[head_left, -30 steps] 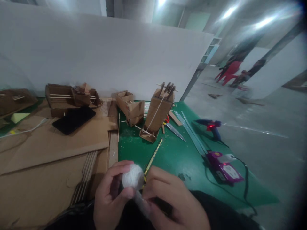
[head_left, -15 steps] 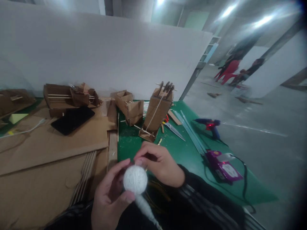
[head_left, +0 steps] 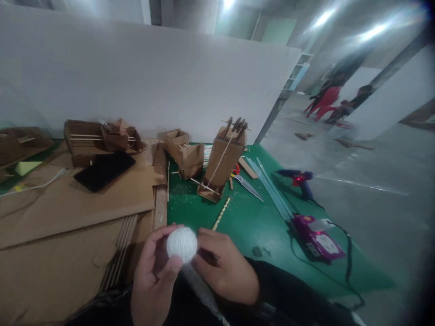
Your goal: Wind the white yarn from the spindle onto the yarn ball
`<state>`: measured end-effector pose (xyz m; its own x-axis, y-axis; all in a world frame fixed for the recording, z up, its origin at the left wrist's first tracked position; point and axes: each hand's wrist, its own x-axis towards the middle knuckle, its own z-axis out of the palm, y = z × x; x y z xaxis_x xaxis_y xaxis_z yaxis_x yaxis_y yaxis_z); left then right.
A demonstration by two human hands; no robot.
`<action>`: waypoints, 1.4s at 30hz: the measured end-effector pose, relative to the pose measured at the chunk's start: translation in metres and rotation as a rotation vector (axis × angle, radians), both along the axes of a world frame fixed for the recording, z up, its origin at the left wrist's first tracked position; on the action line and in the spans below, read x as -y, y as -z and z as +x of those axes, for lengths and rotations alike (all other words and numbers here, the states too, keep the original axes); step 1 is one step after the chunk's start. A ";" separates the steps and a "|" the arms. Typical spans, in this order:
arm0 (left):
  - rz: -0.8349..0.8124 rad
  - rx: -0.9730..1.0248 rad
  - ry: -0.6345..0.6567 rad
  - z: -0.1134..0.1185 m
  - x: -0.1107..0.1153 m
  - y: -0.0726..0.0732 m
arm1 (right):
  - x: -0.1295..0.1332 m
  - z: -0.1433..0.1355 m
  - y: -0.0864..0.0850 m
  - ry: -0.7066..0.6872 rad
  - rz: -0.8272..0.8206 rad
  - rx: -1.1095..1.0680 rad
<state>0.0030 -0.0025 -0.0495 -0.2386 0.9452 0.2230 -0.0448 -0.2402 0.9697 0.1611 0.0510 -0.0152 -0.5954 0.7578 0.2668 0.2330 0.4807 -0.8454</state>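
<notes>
Flanking a white string ball (head_left: 182,245), hands (head_left: 227,270) sit close; left (head_left: 151,277) grips it.

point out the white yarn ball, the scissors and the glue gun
White yarn ball (head_left: 181,245): head view, middle of its wound surface.
Scissors (head_left: 246,184): head view, on the silver blade, just below the handles.
Glue gun (head_left: 300,177): head view, on the body above the grip.

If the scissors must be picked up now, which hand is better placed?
Probably the right hand: it is nearer to the scissors, on their side of the white ball. The left hand cradles that ball. Whether the right also grips anything is unclear.
</notes>
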 end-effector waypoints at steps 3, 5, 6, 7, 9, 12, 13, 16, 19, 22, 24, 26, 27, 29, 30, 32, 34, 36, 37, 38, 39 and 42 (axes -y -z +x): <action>-0.019 -0.044 0.057 -0.001 0.000 0.000 | 0.011 0.006 -0.009 -0.022 0.034 0.006; -0.035 -0.052 0.096 -0.001 0.001 0.000 | 0.015 0.011 -0.017 -0.025 0.083 -0.005; -0.047 -0.052 0.103 -0.001 0.001 -0.001 | 0.016 0.013 -0.022 -0.034 0.110 -0.012; -0.058 -0.053 0.108 -0.001 0.001 -0.001 | 0.016 0.014 -0.026 -0.050 0.136 -0.014; -0.073 -0.063 0.131 -0.002 0.002 -0.001 | 0.014 0.017 -0.036 -0.103 0.192 0.003; -0.105 -0.026 0.221 -0.002 0.002 -0.004 | 0.004 0.020 -0.045 -0.178 0.272 0.026; -0.129 0.033 0.238 -0.002 0.002 -0.006 | 0.000 0.020 -0.048 -0.194 0.288 0.028; -0.197 0.276 0.235 0.003 0.003 -0.013 | -0.018 0.018 -0.052 -0.253 0.296 0.010; -0.212 0.388 0.206 0.008 0.004 -0.018 | -0.035 0.013 -0.052 -0.297 0.274 -0.043; -0.204 0.414 0.210 0.011 0.005 -0.021 | -0.047 0.009 -0.046 -0.291 0.247 -0.090; -0.168 0.429 0.200 0.012 0.004 -0.021 | -0.052 0.007 -0.040 -0.265 0.223 -0.110; -0.119 0.438 0.179 0.013 0.004 -0.021 | -0.055 0.006 -0.031 -0.225 0.196 -0.139; -0.102 0.442 0.168 0.014 0.004 -0.021 | -0.056 0.004 -0.026 -0.203 0.183 -0.154; -0.084 0.443 0.130 0.014 0.005 -0.019 | -0.055 0.002 -0.015 -0.141 0.191 -0.187; -0.079 0.442 0.103 0.014 0.005 -0.019 | -0.053 0.000 -0.009 -0.098 0.226 -0.197; -0.075 0.445 0.062 0.013 0.007 -0.017 | -0.049 -0.003 0.002 -0.010 0.378 -0.178; -0.066 0.464 0.052 0.012 0.008 -0.015 | -0.042 -0.006 0.011 0.054 0.577 -0.098; -0.055 0.486 0.055 0.011 0.008 -0.013 | -0.035 -0.007 0.017 0.088 0.701 0.029; -0.048 0.493 0.046 0.010 0.007 -0.013 | -0.031 -0.008 0.019 0.101 0.719 0.092; -0.040 0.495 0.032 0.009 0.006 -0.011 | -0.027 -0.008 0.020 0.107 0.716 0.148; -0.032 0.486 0.021 0.008 0.005 -0.010 | -0.023 -0.007 0.020 0.105 0.704 0.193; 0.002 0.378 0.006 0.004 0.000 -0.006 | -0.009 -0.004 0.017 0.062 0.633 0.278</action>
<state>0.0074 -0.0027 -0.0439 -0.2987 0.9465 0.1220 -0.4012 -0.2405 0.8839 0.1570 0.0597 -0.0321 -0.6664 0.5412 0.5129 0.4429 0.8407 -0.3115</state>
